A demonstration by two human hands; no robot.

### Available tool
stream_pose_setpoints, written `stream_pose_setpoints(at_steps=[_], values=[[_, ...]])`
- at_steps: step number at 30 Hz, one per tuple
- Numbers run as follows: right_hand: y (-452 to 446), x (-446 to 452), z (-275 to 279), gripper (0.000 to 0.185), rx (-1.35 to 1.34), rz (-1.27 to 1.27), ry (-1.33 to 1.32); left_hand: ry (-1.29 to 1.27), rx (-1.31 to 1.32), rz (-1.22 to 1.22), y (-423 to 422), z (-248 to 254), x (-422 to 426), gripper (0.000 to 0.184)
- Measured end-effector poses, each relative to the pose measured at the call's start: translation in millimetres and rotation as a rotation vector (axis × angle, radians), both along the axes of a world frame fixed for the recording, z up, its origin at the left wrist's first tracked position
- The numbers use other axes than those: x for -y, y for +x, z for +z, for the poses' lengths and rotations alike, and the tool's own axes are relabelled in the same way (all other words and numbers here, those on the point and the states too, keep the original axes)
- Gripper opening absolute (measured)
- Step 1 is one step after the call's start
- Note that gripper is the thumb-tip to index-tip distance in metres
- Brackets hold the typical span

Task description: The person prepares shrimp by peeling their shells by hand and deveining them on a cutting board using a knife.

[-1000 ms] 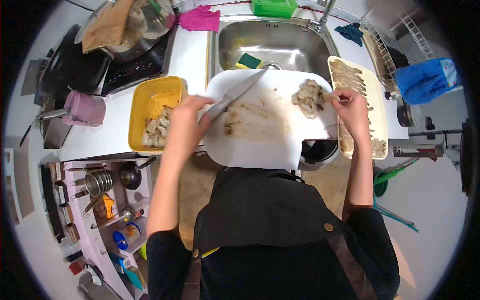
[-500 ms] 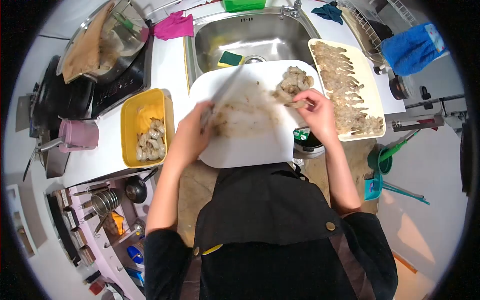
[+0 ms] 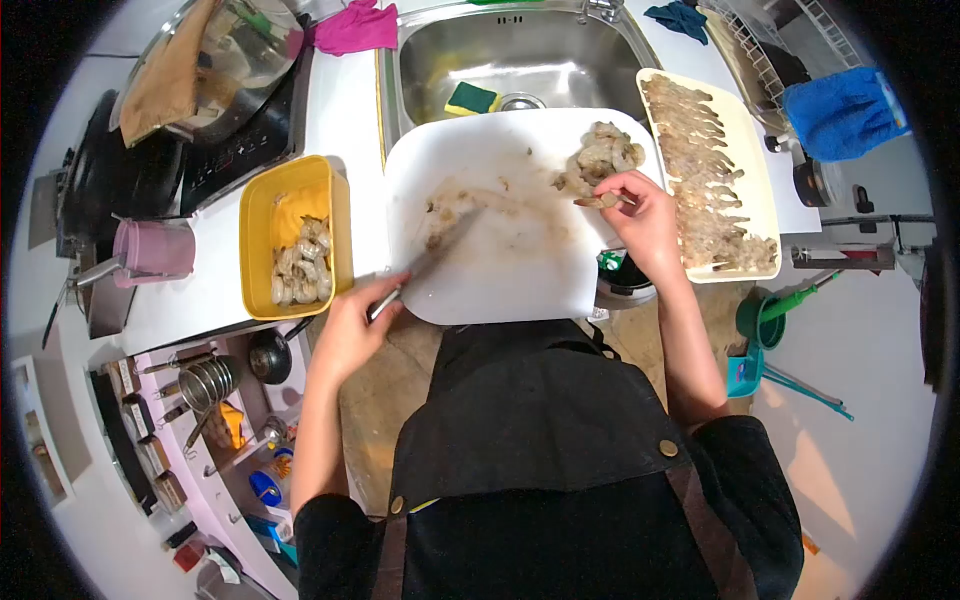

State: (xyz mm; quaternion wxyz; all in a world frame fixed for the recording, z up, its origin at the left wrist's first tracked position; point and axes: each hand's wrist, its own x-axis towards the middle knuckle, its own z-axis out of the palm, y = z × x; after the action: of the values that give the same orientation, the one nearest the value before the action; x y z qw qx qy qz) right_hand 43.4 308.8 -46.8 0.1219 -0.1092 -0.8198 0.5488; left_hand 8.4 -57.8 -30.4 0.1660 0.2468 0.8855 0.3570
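My left hand (image 3: 362,322) is closed round the handle of a knife (image 3: 445,245), whose blurred blade lies over the lower left of the white cutting board (image 3: 520,285). Between the fingers of my right hand (image 3: 642,222) is a shrimp (image 3: 600,201), held above the board's right side. Just beyond it sits a pile of shrimp (image 3: 608,152) on the board. Brown residue marks the board's middle. A yellow container (image 3: 250,240) with peeled shrimp (image 3: 303,268) stands at the left. On the right, a cream tray (image 3: 755,160) holds rows of shrimp (image 3: 700,165).
Behind the board is a steel sink (image 3: 420,70) with a sponge (image 3: 471,99) near the drain. A pot (image 3: 235,75) stands on the stove at the back left. A pink cup (image 3: 160,250) is at the far left, and a blue towel (image 3: 845,112) hangs at the right.
My left hand has moved down and toward me, and the knife now points over the board from its lower left. My right hand has moved from the pile toward me with a shrimp.
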Motion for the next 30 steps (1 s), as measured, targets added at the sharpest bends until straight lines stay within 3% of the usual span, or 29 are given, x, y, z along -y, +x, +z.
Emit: stream_pose_setpoints(at_steps=[5,10,13,14,18,21,22,25,28,30], values=[[-1.9,-2.2,5.3,0.022,0.026,-0.019,0.039,-0.023,0.204,0.127,18.6,15.6,-25.5,0.037],[-5.9,-9.6,-2.1,0.023,-0.008,-0.022,-0.032,0.128,0.124,-0.021,40.5,-0.2,-49.1,0.036],[-6.2,-12.5,-2.1,0.023,-0.021,-0.022,-0.026,0.042,0.189,0.099,30.8,9.9,-45.8,0.036],[-6.4,-13.5,-3.3,0.022,-0.027,-0.016,-0.027,-0.140,0.226,0.147,25.0,19.8,-45.0,0.036],[-4.2,-13.2,0.4,0.022,0.011,-0.020,-0.004,-0.013,0.027,0.288,18.7,5.7,-34.6,0.034],[-2.3,-10.3,-0.7,0.021,0.011,0.002,0.013,-0.036,0.065,0.237,24.5,6.4,-35.1,0.033],[-2.1,-7.9,0.6,0.021,0.019,0.019,0.028,0.098,0.049,0.175,28.6,8.5,-43.7,0.034],[-4.6,-0.5,3.7,0.021,0.036,0.063,0.062,0.048,0.072,0.138,45.8,3.0,-55.5,0.036],[-6.1,0.3,1.4,0.021,0.048,0.080,0.078,0.030,-0.175,0.184,37.7,-11.2,-46.2,0.035],[-6.4,-2.6,-5.2,0.021,0.058,0.102,0.090,-0.006,-0.071,0.330,27.7,-10.7,-35.7,0.034]])
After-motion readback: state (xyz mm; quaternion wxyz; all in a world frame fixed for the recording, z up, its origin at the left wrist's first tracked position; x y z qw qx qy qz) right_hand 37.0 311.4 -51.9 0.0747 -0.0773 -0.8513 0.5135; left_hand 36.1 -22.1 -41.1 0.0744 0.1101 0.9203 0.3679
